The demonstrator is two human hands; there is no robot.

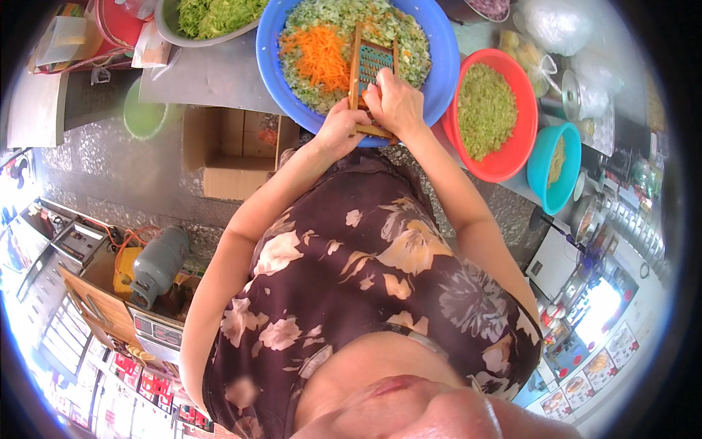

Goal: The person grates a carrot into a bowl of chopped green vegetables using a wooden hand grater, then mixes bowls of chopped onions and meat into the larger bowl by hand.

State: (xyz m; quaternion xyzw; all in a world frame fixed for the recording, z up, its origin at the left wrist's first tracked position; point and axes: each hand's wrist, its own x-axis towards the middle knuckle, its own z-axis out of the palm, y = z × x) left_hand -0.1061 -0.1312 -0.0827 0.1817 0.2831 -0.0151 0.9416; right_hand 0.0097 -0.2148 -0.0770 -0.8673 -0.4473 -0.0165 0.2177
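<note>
A wood-framed grater (376, 59) with a greenish metal plate leans in a big blue plastic basin (267, 60). My left hand (341, 130) grips the lower end of its frame. Over the grating plate, my right hand (399, 103) is closed, with a bit of orange carrot (364, 94) showing at its fingers; most of that piece is hidden. A heap of shredded carrot (322, 59) lies left of the grater, on top of chopped pale green vegetable (414, 34) that fills the basin.
Right of the basin stand a red bowl (527, 144) of shredded green vegetable and a turquoise bowl (570, 159). A metal bowl (170, 24) of green shreds sits at upper left. Below the metal table (214, 77) is an open cardboard box (236, 184). A gas cylinder (162, 263) lies further left.
</note>
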